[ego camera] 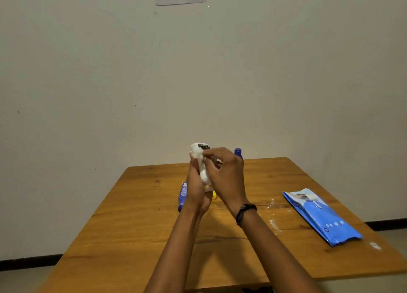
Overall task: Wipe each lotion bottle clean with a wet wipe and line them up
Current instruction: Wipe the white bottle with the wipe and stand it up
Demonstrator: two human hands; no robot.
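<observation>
Over at the left, a blue lotion bottle (183,193) lies flat on the surface, partly hidden behind the left hand (196,182). That hand's grip is wrapped around a white lotion bottle (201,160), raised above the middle of the surface. The right hand (224,173) pinches a white wet wipe (196,152) against the bottle's top. Behind, near the far edge, stands a purple-capped bottle (238,153). Toward the right edge lies 1 blue wipes pack (321,216).
</observation>
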